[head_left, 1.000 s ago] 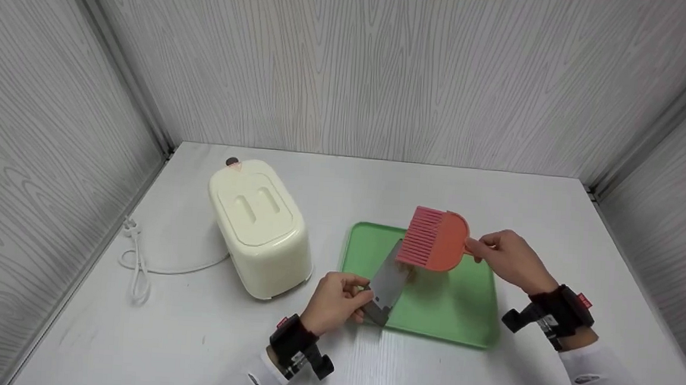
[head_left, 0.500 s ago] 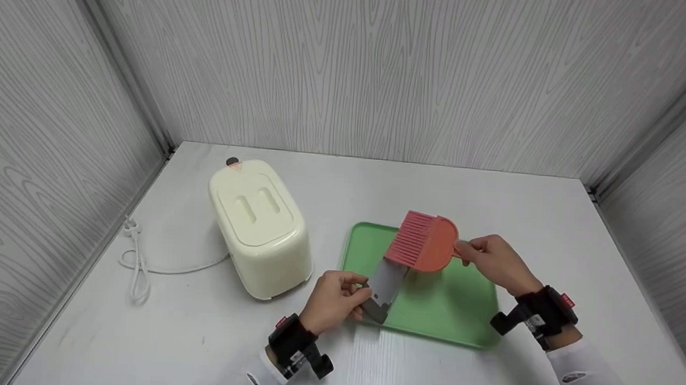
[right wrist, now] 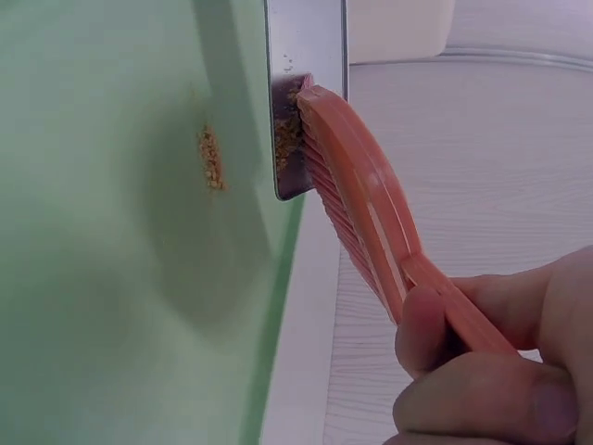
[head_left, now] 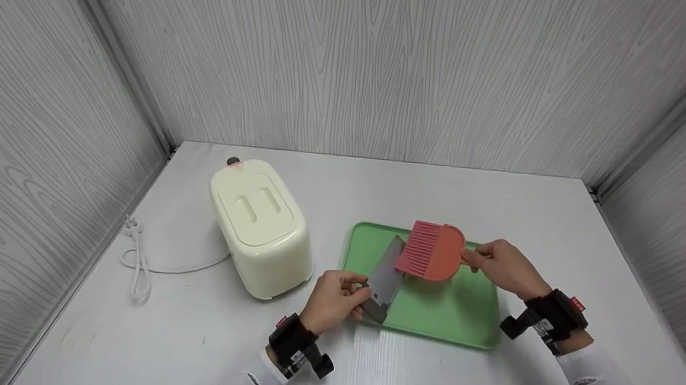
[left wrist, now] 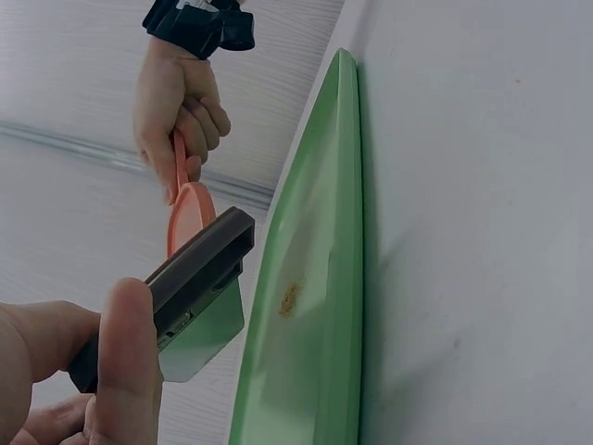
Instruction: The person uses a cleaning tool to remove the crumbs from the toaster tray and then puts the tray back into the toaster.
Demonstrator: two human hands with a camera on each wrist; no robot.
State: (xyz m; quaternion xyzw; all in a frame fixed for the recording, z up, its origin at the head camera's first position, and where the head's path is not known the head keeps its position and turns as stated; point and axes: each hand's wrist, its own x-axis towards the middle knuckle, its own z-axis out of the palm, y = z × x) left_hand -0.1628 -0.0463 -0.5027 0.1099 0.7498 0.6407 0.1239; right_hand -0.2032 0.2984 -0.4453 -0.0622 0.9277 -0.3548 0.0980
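My left hand (head_left: 330, 302) pinches the dark end of a thin metal crumb tray (head_left: 385, 278), held tilted above a green tray (head_left: 451, 324). An orange brush (head_left: 447, 255) with pinkish-red bristles is in my right hand (head_left: 508, 268), which grips its narrow handle. In the right wrist view the bristles meet the far end of the crumb tray, where tan crumbs (right wrist: 286, 144) lie. Below, a small pile of crumbs (right wrist: 211, 159) sits on the green tray. The left wrist view shows the crumb tray's dark edge (left wrist: 204, 264) between thumb and fingers.
A cream toaster (head_left: 257, 229) with its lid on stands left of the green tray. Its white cord (head_left: 183, 272) and plug (head_left: 131, 225) lie on the white table further left. Grey wood-grain panels (head_left: 386, 70) enclose the back and both sides.
The brush moved left over the crumb tray, then came back right and a little nearer, uncovering more of the metal. My left hand and the crumb tray stayed almost still.
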